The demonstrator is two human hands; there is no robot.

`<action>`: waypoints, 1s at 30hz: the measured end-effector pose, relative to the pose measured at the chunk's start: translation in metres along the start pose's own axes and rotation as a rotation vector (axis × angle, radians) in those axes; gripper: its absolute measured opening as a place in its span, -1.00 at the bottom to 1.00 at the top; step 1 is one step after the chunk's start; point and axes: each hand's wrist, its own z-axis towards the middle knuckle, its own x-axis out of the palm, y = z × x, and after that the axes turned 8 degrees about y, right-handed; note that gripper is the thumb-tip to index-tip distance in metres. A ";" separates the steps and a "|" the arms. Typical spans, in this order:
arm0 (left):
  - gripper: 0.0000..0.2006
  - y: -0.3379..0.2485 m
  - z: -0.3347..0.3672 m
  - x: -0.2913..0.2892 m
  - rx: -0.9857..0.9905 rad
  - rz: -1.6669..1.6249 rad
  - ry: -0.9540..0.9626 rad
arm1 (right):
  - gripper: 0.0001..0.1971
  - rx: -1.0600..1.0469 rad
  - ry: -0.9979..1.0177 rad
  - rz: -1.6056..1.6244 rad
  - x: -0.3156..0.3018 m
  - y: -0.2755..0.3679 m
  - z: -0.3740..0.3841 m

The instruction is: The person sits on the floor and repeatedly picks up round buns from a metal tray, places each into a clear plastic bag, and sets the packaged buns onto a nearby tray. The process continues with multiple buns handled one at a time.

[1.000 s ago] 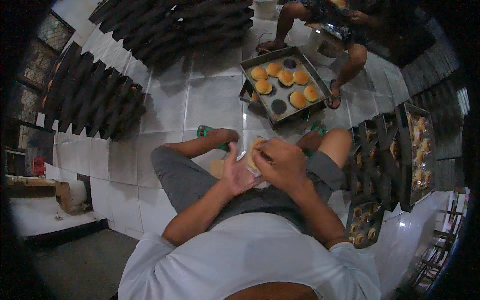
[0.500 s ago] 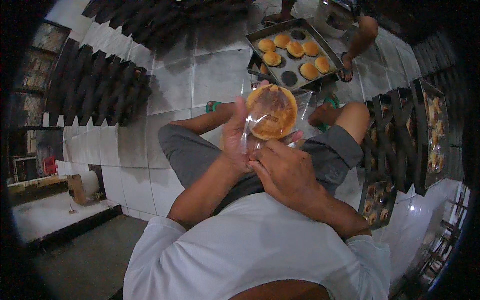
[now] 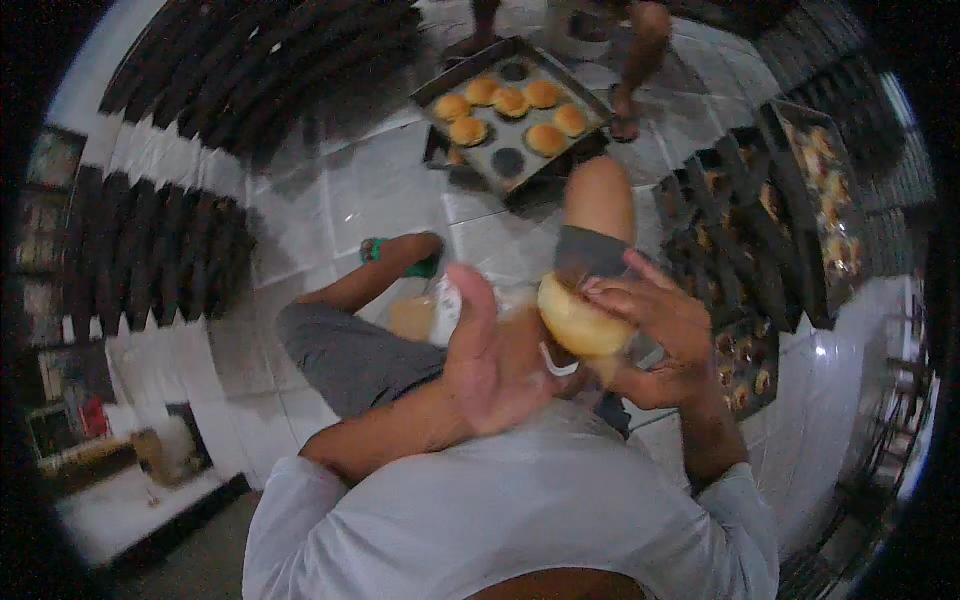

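My right hand [image 3: 665, 325] grips a round golden bun [image 3: 580, 320] from its right side, with the fingers over its top. The bun is tilted; whether clear film still covers it is blurred. To its left, my left hand [image 3: 490, 370] is empty, the palm turned up and the thumb raised. A small white curved strip [image 3: 558, 362] shows between the two hands; I cannot make out what it is. White plastic [image 3: 447, 310] and a beige flat thing [image 3: 410, 318] lie beyond my left wrist.
Ahead, a dark tray [image 3: 510, 190] carries several golden buns [image 3: 545, 139]. A person's foot [image 3: 624, 115] is beside it. Dark trays stand on edge at left [image 3: 150, 250] and right [image 3: 740, 220]; a tray of wrapped buns [image 3: 825, 195] leans at far right.
The bagged bun was flat between both hands. My right hand has carried the bun right and tilted it, and my left hand has let go. The view has shifted, too.
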 end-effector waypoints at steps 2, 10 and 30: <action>-0.14 -0.016 0.021 -0.040 0.155 0.843 -0.335 | -0.50 0.442 -0.072 0.250 0.013 -0.018 -0.026; -0.69 -0.055 0.060 -0.115 0.149 1.174 -0.686 | -0.64 0.706 -0.432 0.438 0.043 -0.115 -0.042; -0.86 -0.039 0.001 -0.122 0.003 1.380 -0.673 | -0.84 0.989 -0.349 0.647 0.054 -0.080 -0.088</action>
